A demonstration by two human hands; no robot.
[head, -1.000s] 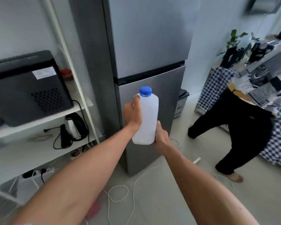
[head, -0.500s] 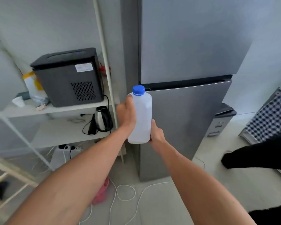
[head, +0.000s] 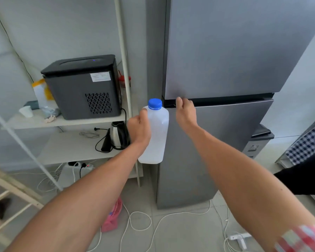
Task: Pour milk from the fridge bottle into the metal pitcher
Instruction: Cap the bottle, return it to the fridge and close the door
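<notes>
My left hand (head: 139, 129) grips a white plastic milk bottle (head: 157, 135) with a blue cap (head: 155, 104), held upright in front of the grey fridge (head: 225, 60). My right hand (head: 185, 113) is off the bottle; its fingers hook into the dark gap at the top edge of the lower fridge door (head: 225, 139). Both fridge doors look closed. No metal pitcher is in view.
A white shelf unit (head: 69, 121) at left carries a black appliance (head: 84, 86), a paper cup (head: 26, 111) and a steel kettle (head: 117, 136). White cables (head: 140, 220), a pink object (head: 112, 218) and a power strip (head: 239, 237) lie on the floor. A person in black (head: 305, 175) is at right.
My right hand has let go of the bottle's base and moved up to the gap above the lower fridge door. The view swung left and closer to the fridge.
</notes>
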